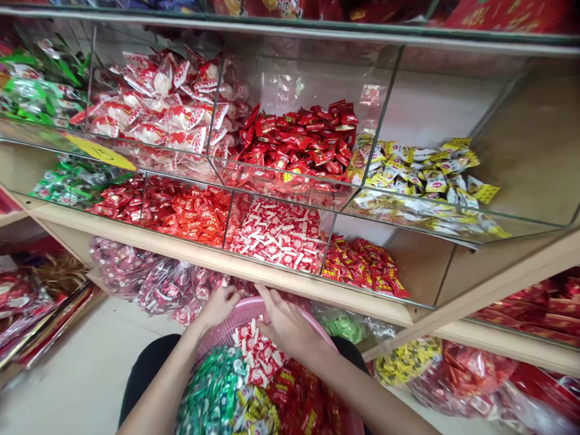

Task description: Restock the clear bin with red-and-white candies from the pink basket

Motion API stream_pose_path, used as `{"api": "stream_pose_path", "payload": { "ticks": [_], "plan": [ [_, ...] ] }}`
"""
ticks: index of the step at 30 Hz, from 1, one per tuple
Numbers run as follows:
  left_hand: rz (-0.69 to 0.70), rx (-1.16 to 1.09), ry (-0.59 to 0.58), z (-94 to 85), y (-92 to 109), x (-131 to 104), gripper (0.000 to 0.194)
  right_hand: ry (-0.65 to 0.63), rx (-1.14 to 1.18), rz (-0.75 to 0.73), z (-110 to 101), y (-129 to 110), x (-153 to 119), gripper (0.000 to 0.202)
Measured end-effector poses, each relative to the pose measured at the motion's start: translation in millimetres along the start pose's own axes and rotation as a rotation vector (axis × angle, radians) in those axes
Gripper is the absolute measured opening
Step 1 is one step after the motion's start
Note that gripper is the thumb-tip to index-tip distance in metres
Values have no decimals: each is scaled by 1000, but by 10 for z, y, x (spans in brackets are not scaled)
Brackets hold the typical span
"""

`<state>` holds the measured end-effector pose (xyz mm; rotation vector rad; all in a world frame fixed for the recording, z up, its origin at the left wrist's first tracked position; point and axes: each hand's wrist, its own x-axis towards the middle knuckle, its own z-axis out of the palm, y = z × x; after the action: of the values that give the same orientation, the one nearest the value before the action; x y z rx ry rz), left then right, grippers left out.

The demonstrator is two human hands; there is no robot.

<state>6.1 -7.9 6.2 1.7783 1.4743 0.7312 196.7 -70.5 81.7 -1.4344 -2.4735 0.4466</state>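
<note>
A pink plastic basket [225,328] stands between my knees below the shelves. Inside it lie green-wrapped candies [214,394], red-and-white candies [259,354], yellow-and-white candies [256,416] and dark red packets [301,404], each kind in its own patch. At the basket's far left rim is my left hand [219,307], its fingers curled; what they hold, if anything, is hidden. My right hand [285,321] reaches across the far right side of the basket, fingers stretched forward and the thumb apart, over the red-and-white candies.
Clear-walled shelf bins ahead hold red-and-white candies [279,236], red packets [298,141], yellow-and-white candies [426,169] and green ones [75,179]. A wooden shelf edge [287,281] runs just beyond my hands. Bagged candies [162,285] lie under it. A yellow tag [100,151] hangs at left.
</note>
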Motion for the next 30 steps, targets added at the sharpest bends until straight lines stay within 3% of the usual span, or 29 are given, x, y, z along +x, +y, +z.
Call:
{"api": "stream_pose_path", "payload": {
  "ticks": [2,5,17,20,25,28,30],
  "plan": [
    [-6,-1,-5,-2,8,-2,39,-85,-51,109,132,46,-8,67],
    [-11,-1,-13,-4,-10,0,41,-115,-151,190,242,45,30,63],
    [3,-8,2,-9,-34,4,40,26,-385,232,571,1,137,56],
    [5,6,18,0,-66,16,39,62,-389,202,379,-86,133,51],
    [-5,4,1,14,-118,42,38,192,-244,81,-355,-240,286,25],
    [-22,13,10,7,-111,40,41,317,-243,115,-702,-144,541,23],
    [-21,11,7,0,-104,34,43,311,-268,204,-794,-20,721,23]
  ]
}}
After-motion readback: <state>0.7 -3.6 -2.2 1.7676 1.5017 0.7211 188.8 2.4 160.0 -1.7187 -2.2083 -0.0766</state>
